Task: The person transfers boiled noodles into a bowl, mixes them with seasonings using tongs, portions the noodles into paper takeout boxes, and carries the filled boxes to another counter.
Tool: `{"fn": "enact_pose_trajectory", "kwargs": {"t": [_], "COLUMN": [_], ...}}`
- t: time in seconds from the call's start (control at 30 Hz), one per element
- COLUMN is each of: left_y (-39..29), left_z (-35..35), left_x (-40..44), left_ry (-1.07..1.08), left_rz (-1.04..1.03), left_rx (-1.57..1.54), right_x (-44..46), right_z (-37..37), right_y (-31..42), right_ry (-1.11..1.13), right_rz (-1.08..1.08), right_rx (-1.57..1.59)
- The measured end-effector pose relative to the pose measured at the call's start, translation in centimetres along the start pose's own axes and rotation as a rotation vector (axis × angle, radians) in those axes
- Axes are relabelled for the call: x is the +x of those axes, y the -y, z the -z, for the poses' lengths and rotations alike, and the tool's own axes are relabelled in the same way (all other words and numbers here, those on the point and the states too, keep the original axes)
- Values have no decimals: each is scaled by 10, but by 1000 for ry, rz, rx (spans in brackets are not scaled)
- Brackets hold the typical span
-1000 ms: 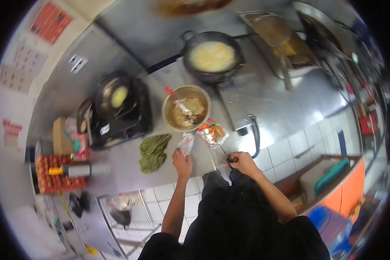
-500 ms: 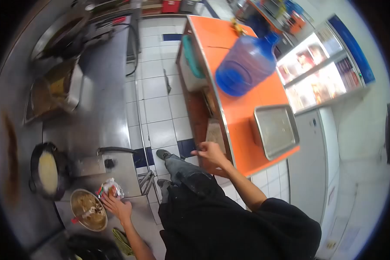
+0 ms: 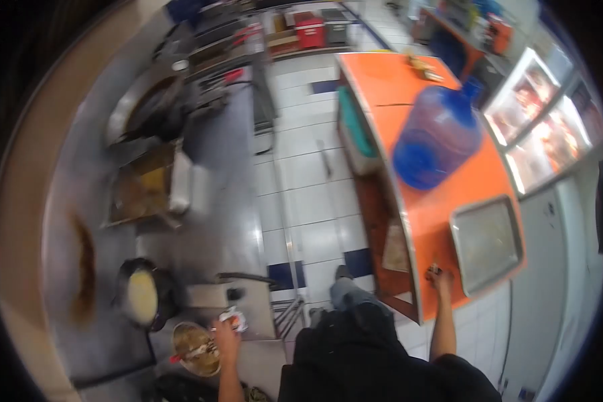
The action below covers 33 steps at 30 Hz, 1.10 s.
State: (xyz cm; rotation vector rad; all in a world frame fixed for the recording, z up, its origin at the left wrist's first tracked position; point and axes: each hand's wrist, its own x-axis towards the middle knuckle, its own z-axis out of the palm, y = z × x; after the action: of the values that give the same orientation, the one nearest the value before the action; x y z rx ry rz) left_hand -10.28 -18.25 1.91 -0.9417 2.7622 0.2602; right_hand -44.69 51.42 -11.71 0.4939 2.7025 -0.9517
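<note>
At the lower left, my left hand (image 3: pixel 228 340) has its fingers bent around a crumpled white and red packet (image 3: pixel 234 319), though blur softens the outline. Beside that hand is a metal bowl (image 3: pixel 193 365) with a brown mixture, some pale bits and a red-handled utensil in it. My right hand (image 3: pixel 441 277) is over the near end of the orange table (image 3: pixel 425 228), its fingers closed on a small dark thing too blurred to name. A rectangular metal tray (image 3: pixel 488 246) lies just right of that hand.
A blue water jug (image 3: pixel 439 137) lies on the orange table. Along the steel counter (image 3: pixel 224 208) stand a black pan (image 3: pixel 143 295) with pale yellow contents and a rectangular metal container (image 3: pixel 144 191). A lit display fridge (image 3: pixel 543 127) is at the right; tiled floor (image 3: pixel 308 201) runs between.
My right hand has moved from beside the orange table's edge to over its top, near the tray. My left hand stays by the packet and bowl, its fingers more bent. The view has shifted.
</note>
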Motion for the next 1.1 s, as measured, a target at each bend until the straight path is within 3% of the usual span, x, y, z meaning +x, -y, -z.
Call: {"fn": "enact_pose_trajectory", "kwargs": {"t": [0.03, 0.13, 0.2, 0.27, 0.3, 0.33, 0.4, 0.53, 0.6, 0.7, 0.77, 0.87, 0.9, 1.0, 1.03, 1.1], "left_y": [-3, -16, -47, -96, -120, -144, -195, -271, -301, -338, -350, -365, -372, -410, -425, -456], "left_z": [0, -14, -6, 12, 23, 37, 63, 115, 138, 166, 179, 178, 179, 211, 229, 259], "left_x": [-3, -21, -24, -29, -26, -17, 16, 127, 185, 264, 317, 405, 439, 526, 554, 616], "left_ry": [57, -184, -261, -480, -498, -477, -464, -248, -192, -100, -95, -99, -126, -55, -84, -9], "left_rz": [93, 68, 129, 133, 152, 165, 191, -139, -273, -470, -517, -639, -716, -740, -742, -700], "left_rx": [-63, 24, -22, -190, -191, -258, -339, -484, -483, -462, -475, -512, -554, -631, -646, -686], "right_x": [3, -18, -41, -59, -55, -53, -49, -4, 11, 31, 61, 134, 156, 227, 248, 303], "right_z": [-3, 5, 15, 22, 9, -3, 2, -56, -72, -79, -93, -122, -133, -149, -154, -163], "right_y": [7, 53, 120, 196, 217, 236, 333, 430, 484, 558, 589, 628, 645, 696, 714, 743], "right_ry": [30, 10, -93, 26, 183, 344, 614, 831, 965, 1044, 1013, 903, 905, 908, 895, 806], "right_rz": [-8, -36, 71, 187, 248, 300, 423, 908, 1024, 983, 851, 891, 850, 724, 676, 707], "right_rx": [34, -5, -309, -232, -17, 197, 117, -27, 21, 55, 471, 377, 520, 523, 668, 658]}}
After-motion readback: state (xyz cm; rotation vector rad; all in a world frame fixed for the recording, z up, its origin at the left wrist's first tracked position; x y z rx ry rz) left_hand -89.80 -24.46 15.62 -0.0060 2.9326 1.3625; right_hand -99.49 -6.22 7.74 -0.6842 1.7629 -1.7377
